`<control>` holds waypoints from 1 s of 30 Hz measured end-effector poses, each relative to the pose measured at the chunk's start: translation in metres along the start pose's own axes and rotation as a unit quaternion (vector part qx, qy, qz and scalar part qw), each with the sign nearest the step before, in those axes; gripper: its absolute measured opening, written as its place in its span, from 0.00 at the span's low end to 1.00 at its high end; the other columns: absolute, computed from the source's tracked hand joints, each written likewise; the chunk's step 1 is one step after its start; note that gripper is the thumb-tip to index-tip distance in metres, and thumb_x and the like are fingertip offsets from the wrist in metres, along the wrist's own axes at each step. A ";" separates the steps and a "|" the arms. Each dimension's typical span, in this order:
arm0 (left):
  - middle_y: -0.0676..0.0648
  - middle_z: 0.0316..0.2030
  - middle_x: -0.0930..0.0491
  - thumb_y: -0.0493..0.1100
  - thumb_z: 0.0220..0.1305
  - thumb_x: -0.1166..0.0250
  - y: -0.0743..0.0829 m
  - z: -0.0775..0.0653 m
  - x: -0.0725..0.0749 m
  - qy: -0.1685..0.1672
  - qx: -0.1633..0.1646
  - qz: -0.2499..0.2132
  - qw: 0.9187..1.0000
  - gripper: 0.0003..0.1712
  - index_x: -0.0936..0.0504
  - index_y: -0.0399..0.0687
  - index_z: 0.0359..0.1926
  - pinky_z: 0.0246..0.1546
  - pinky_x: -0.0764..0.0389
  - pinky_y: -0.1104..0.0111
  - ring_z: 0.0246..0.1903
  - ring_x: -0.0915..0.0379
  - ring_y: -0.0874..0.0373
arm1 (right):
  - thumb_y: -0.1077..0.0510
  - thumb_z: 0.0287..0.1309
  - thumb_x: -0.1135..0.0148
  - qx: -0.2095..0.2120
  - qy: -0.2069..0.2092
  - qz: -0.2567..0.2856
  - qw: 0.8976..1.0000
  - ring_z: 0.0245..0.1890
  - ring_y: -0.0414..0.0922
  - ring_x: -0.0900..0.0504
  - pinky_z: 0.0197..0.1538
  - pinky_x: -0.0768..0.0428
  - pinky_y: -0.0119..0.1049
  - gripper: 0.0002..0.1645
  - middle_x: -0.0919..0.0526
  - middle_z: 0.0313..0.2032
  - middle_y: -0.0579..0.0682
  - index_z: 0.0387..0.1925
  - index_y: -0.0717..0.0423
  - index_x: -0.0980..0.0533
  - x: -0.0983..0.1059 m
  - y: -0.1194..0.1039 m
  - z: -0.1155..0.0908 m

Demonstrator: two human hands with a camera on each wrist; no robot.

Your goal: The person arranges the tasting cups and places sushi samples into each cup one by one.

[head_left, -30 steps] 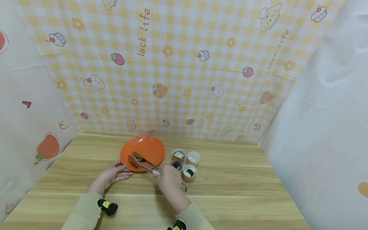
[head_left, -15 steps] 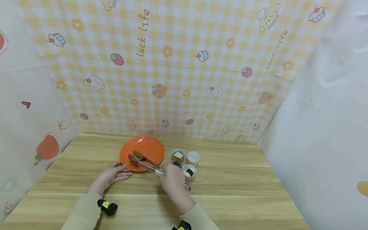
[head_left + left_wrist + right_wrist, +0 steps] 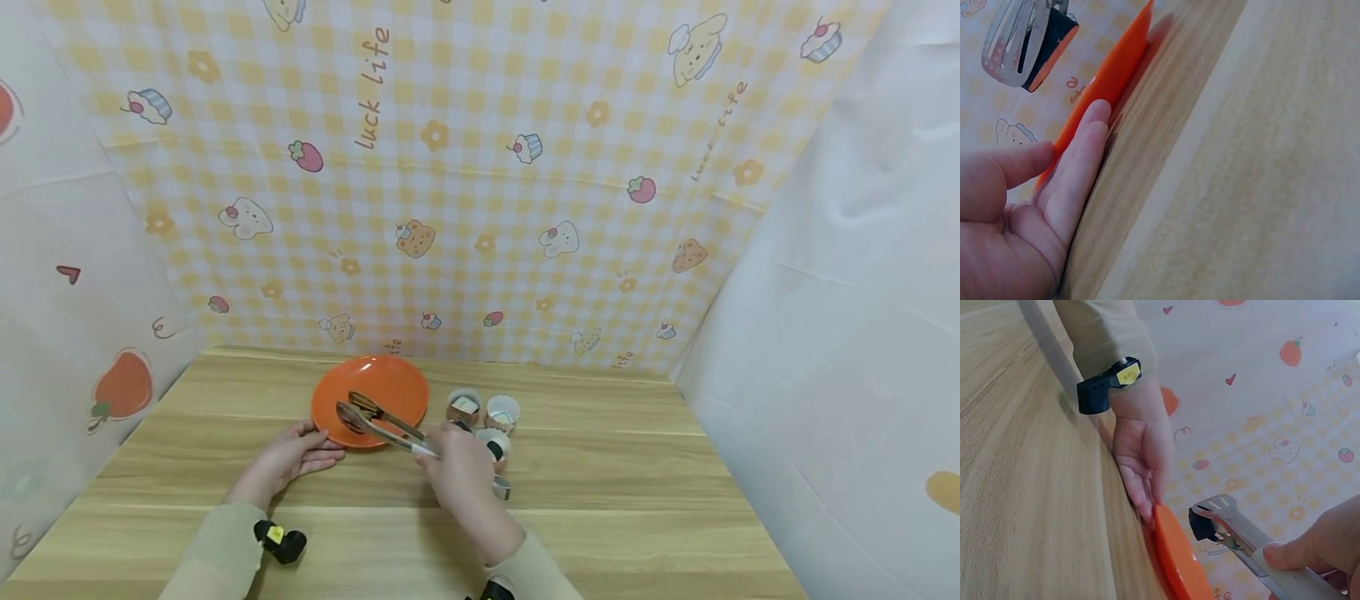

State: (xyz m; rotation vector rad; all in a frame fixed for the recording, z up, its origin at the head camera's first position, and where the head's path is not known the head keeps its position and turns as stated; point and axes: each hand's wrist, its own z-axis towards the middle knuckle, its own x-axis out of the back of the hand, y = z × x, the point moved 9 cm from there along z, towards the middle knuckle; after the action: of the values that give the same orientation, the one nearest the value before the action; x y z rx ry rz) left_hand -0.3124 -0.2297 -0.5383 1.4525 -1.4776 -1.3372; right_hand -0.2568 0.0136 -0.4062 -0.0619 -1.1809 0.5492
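Note:
My left hand [image 3: 288, 458] holds the near-left rim of an orange plate [image 3: 386, 379], its thumb on the edge and its fingers low along the outside, as the left wrist view shows. Metal tongs [image 3: 397, 435] are in my right hand [image 3: 462, 471], their slotted ends over the plate's left half. Between those ends sits a small black-wrapped piece with an orange side [image 3: 1054, 50], like a sushi roll; in the right wrist view this black piece [image 3: 1200, 525] is above the plate. My right hand partly hides the nearer cups.
Right of the plate stand several small paper cups, including a back-left cup [image 3: 464, 407] and a back-right cup [image 3: 502, 412] with white pieces. A nearer cup [image 3: 493, 446] holds a white piece with a black band. Patterned cloth [image 3: 480, 208] hangs behind the wooden table [image 3: 615, 483].
My right hand has shifted a little to the right, drawing the tongs' handle over the nearer cups. The tongs' ends stay over the plate. My left hand keeps its place at the rim.

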 end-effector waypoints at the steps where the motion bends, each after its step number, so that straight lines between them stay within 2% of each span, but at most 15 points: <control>1: 0.40 0.37 0.18 0.36 0.76 0.54 0.000 0.000 0.000 0.001 0.001 -0.001 1.000 0.28 0.54 0.24 0.66 0.43 0.17 0.59 0.38 0.18 0.50 | 0.47 0.45 0.25 0.005 0.003 -0.001 1.000 0.29 0.42 0.19 0.19 0.31 0.29 0.16 0.16 0.37 0.41 0.38 0.46 0.15 0.002 0.000 -0.001; 5: 0.40 0.37 0.18 0.36 0.76 0.54 -0.002 0.000 0.001 0.003 0.005 -0.004 1.000 0.26 0.52 0.24 0.65 0.43 0.17 0.59 0.38 0.18 0.50 | 0.46 0.45 0.25 0.023 0.021 -0.007 1.000 0.25 0.41 0.21 0.16 0.34 0.27 0.14 0.16 0.35 0.40 0.35 0.45 0.15 0.010 -0.002 -0.003; 7: 0.40 0.38 0.18 0.37 0.76 0.55 -0.001 -0.001 0.000 0.001 0.005 -0.003 1.000 0.27 0.52 0.24 0.65 0.43 0.17 0.59 0.38 0.18 0.50 | 0.47 0.44 0.24 0.029 0.028 0.000 0.999 0.24 0.40 0.21 0.16 0.33 0.27 0.16 0.16 0.35 0.41 0.36 0.46 0.14 0.014 -0.002 -0.005; 13: 0.39 0.38 0.18 0.37 0.76 0.54 -0.001 -0.001 -0.001 0.002 0.003 -0.005 1.000 0.27 0.53 0.24 0.66 0.43 0.17 0.59 0.39 0.18 0.50 | 0.48 0.44 0.24 0.035 0.035 0.014 0.999 0.25 0.39 0.20 0.19 0.29 0.27 0.19 0.16 0.34 0.43 0.41 0.49 0.14 0.021 0.002 -0.008; 21: 0.40 0.37 0.18 0.36 0.76 0.55 0.000 0.000 0.001 0.013 0.008 -0.008 1.000 0.26 0.52 0.25 0.66 0.43 0.17 0.59 0.38 0.18 0.50 | 0.49 0.44 0.24 0.061 0.044 0.004 0.997 0.28 0.40 0.19 0.26 0.24 0.30 0.18 0.15 0.33 0.44 0.39 0.51 0.14 0.029 0.008 -0.010; 27: 0.40 0.37 0.18 0.35 0.75 0.55 0.000 0.000 0.000 0.008 0.006 -0.007 1.000 0.26 0.52 0.24 0.65 0.43 0.17 0.59 0.38 0.18 0.50 | 0.52 0.43 0.23 0.065 0.047 0.020 0.997 0.27 0.42 0.22 0.24 0.26 0.30 0.17 0.17 0.29 0.44 0.37 0.52 0.14 0.034 0.017 -0.013; 30: 0.40 0.38 0.18 0.36 0.76 0.55 0.001 -0.001 -0.001 0.005 0.005 -0.006 1.000 0.27 0.53 0.23 0.65 0.44 0.17 0.59 0.38 0.18 0.50 | 0.52 0.43 0.23 0.061 0.046 0.031 0.997 0.31 0.43 0.20 0.24 0.24 0.30 0.17 0.16 0.33 0.46 0.38 0.52 0.14 0.035 0.022 -0.014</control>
State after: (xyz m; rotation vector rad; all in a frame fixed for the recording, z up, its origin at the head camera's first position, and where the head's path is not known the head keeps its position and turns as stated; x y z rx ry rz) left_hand -0.3119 -0.2289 -0.5374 1.4752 -1.4728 -1.3295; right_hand -0.2427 0.0513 -0.3886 -0.0204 -1.0557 0.6658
